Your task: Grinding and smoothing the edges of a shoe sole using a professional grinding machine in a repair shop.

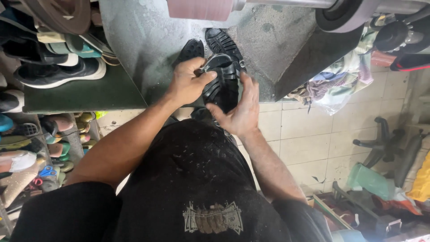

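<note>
Both hands close on a black strappy sandal [222, 85] held just above the middle of the frame. The left hand [187, 83] has a tight grip on its upper left edge, thumb and fingers pinched around a small metal buckle or tool; which of the two I cannot tell. The right hand [240, 110] cups the sandal from the lower right, fingers spread along its side and thumb under the heel end.

Just above, a second black sandal [222, 42] lies sole-up on the grey, dusty table [134, 40], and a dark rounded shoe piece [190, 48] sits beside it to the left.

Along the top edge runs a machine shaft with a pink sanding drum [199, 9]. At upper left, a green shelf [85, 96] carries a black sneaker [58, 74] among other stacked shoes. More footwear fills the racks at lower left. Crumpled cloth [333, 83] hangs at the right, above pale floor tiles [309, 143].
</note>
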